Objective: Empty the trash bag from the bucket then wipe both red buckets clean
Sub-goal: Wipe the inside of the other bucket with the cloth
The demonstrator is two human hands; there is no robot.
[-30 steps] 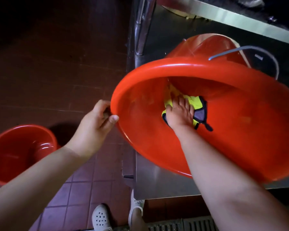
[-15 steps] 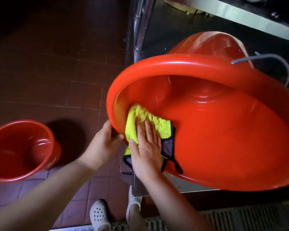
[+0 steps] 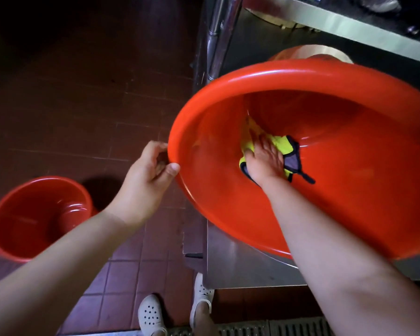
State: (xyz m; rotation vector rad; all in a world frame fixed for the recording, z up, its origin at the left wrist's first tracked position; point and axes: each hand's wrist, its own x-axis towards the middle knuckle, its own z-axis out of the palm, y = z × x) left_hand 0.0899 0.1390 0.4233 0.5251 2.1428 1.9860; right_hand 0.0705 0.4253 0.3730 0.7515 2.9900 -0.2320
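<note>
At the near edge of the view the person's shoes [image 3: 152,314] stand on the tiled floor [image 3: 136,258], just beside the near left corner of the steel worktop [image 3: 240,267]. The small bucket [image 3: 34,217] sits upright on the floor to the left, well apart from the work, with no bag visible in it; it looks to be waiting its turn or already done, which cannot be told. The left hand [image 3: 148,175] pinches the left rim of the big bucket [image 3: 361,190], thumb over the lip and fingers curled behind it, holding it tilted on the worktop's near left part with its mouth toward the person. Further in, the right hand [image 3: 264,161] lies flat on the cloth [image 3: 280,144], fingers straight and close together, pressing it where the wall meets the base. To wipe well, I would keep that palm flat and the cloth spread, not bunched, and work the crease all round in overlapping passes. The left hand should turn the rim bit by bit so each part comes under the cloth. A loose pinch may let the tilted bucket slip off the edge. Behind it another red vessel [image 3: 310,54] shows at the far side.
</note>
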